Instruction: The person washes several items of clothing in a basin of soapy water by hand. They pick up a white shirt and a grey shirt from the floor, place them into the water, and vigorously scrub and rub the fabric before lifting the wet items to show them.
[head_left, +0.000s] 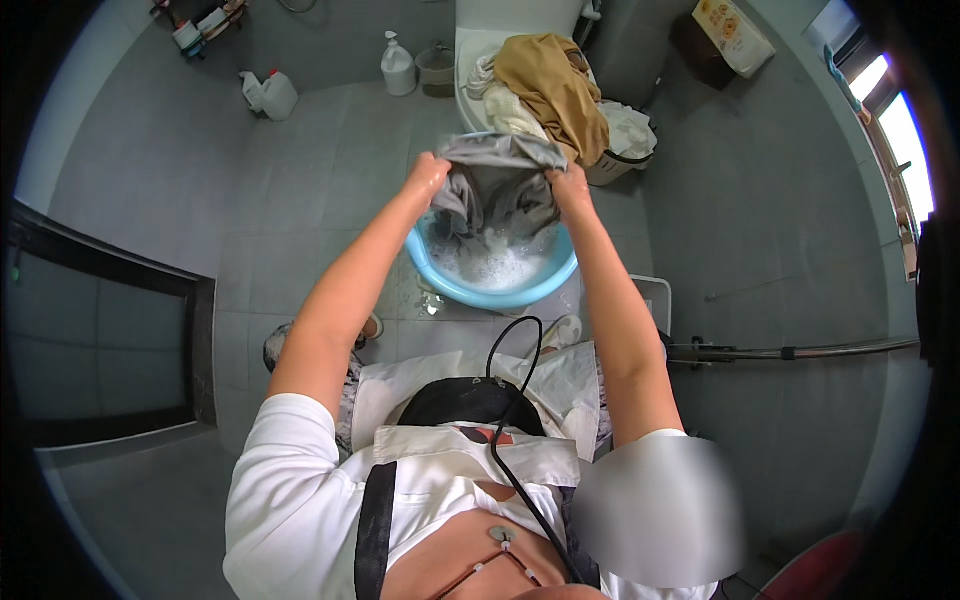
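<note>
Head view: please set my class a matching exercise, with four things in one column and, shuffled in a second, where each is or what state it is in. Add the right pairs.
Things
1. crumpled grey cloth
2. round light-blue basin
3. large tan cloth
4. white pump-top bottle

Places and states
A. holds white, foamy water
B. stands on the grey tiled floor near the wall
C. held up between the left hand and right hand
D. heaped on the white toilet

Right pairs: 1-C, 2-A, 3-D, 4-B

White short-sleeved shirt; black shoulder straps; looping black cable; round necklace pendant.
</note>
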